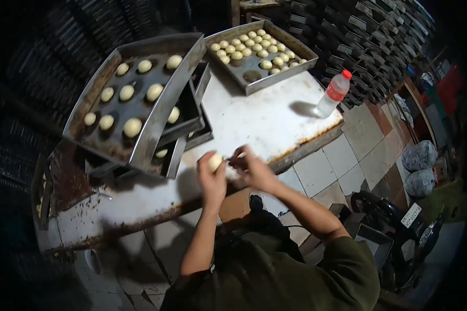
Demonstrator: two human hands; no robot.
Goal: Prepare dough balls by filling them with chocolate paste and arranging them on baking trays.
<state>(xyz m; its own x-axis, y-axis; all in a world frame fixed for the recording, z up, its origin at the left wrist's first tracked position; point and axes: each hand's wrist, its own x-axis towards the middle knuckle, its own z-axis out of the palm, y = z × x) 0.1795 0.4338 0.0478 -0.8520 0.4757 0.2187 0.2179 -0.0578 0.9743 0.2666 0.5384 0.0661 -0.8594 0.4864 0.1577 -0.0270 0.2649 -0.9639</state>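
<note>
A pale, smooth, round dough ball (215, 161) is held up in the curled fingers of the left hand (211, 179), above the near edge of the table (264, 124). It is cupped from below and behind, with its top left showing. The right hand (251, 168) is brought in from the right, its fingertips pinched together just beside the ball; whether something small is gripped between them cannot be told.

The table top is a white, worn sheet, rusted brown along its front edge. To the left, a dark, greasy metal tray (155, 124) is set tilted on a stack of other trays; ten dough balls are counted on it, well spaced in rows. More balls are glimpsed in the trays beneath, but their number cannot be made out. At the far side of the table a second rectangular metal tray (275, 78) is seen, with roughly two dozen smaller balls packed close together in its far part and a bare patch left at its near end. One clear plastic bottle (333, 93) with a red cap is stood upright near the right corner. The floor (342, 160) is laid with pale square tiles.
</note>
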